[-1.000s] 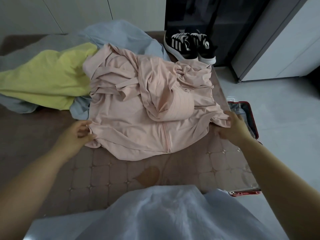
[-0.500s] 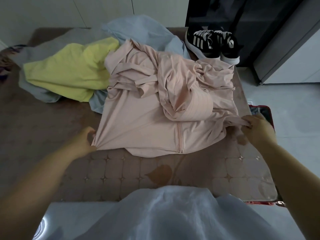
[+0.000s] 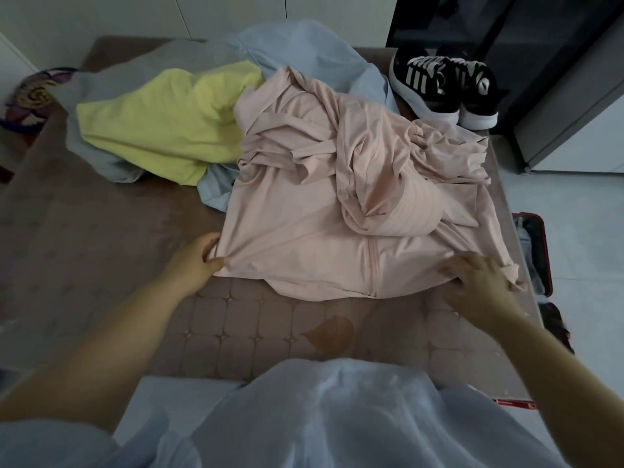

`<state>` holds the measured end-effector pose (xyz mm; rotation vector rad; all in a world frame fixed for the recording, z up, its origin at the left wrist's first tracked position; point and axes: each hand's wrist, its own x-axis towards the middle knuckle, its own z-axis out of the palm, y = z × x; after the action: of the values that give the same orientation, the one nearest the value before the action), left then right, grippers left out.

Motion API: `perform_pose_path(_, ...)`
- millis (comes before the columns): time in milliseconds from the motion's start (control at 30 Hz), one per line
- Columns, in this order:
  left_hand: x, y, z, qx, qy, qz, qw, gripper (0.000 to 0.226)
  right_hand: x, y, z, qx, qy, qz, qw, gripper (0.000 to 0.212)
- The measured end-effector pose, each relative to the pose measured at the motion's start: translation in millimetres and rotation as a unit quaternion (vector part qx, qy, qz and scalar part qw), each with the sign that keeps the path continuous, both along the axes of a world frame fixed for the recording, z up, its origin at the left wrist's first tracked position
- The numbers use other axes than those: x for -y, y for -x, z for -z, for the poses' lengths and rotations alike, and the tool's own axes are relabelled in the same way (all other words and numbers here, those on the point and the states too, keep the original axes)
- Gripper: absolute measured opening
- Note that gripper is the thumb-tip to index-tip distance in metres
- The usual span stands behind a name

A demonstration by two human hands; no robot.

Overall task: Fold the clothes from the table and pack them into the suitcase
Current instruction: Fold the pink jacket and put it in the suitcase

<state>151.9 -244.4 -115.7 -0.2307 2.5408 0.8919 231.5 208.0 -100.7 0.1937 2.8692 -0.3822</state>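
Home room, likely bedroom or dressing area. Brown quilted-pattern bench [image 3: 270,332] heaped with loose clothes. Black-and-white striped sneakers [image 3: 442,86] at 1 o'clock. White cabinet doors [image 3: 219,15] at 12. Red-rimmed open suitcase [image 3: 537,255] on pale tiled floor [image 3: 587,248], 3 o'clock.

Jacket [image 3: 304,244]: pale pink. Top [image 3: 162,126]: yellow; sneakers [image 3: 442,86]: black with white stripes. Bench [image 3: 236,332]: brown, tile-patterned; suitcase [image 3: 547,251]: red-rimmed.

Your pink zip jacket [image 3: 304,244] lies crumpled on the table [image 3: 101,251], its zip toward you. Behind it sit yellow [image 3: 162,119] and pale-blue clothes [image 3: 304,49]; the red-rimmed suitcase [image 3: 540,258] lies open just right of it.
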Motion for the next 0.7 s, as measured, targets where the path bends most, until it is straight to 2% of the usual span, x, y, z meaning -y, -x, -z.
perform_pose_path(100, -3.0, 0.0, 7.4, -0.047, 0.069, -0.038, 0.996, 0.024, 63.9, 6.5, 7.8, 0.031, 0.068, -0.111, 0.991, 0.050)
perform_pose_path(167, -5.5, 0.5, 1.5, -0.103, 0.092, -0.043, 0.989, 0.018, 95.6, 10.2, 12.2, 0.048, 0.079, -0.145, 0.985, 0.055)
perform_pose_path(267, -7.6, 0.5, -19.7, -0.171, 0.043, -0.051, 0.983, 0.019, 118.7, 19.7, 15.2, 0.039, 0.037, -0.161, 0.986, 0.038)
perform_pose_path(400, -8.6, -2.7, -52.4, -0.180, -0.040, -0.050, 0.982, 0.024, 122.1, 24.9, 6.1, 0.064, 0.138, -0.172, 0.973, 0.019)
perform_pose_path(533, -17.0, -7.1, -72.3, -0.204, -0.054, -0.021, 0.977, 0.026, 128.8, 22.5, -18.2, 0.136, 0.117, -0.228, 0.957, 0.019)
perform_pose_path(567, -23.6, -9.4, -76.1, -0.205, -0.060, 0.003, 0.977, 0.025, 136.9, 22.8, -24.7, 0.124, 0.144, -0.217, 0.957, 0.025)
perform_pose_path(633, -42.5, -15.6, -80.5, -0.182, -0.093, 0.059, 0.977, 0.023, 163.3, 25.4, -41.0, 0.086, 0.255, -0.155, 0.950, 0.048)
perform_pose_path(700, -64.6, -22.7, -84.2, -0.137, -0.150, 0.111, 0.973, 0.019, 192.5, 31.3, -57.2, 0.088, 0.383, -0.080, 0.916, 0.063)
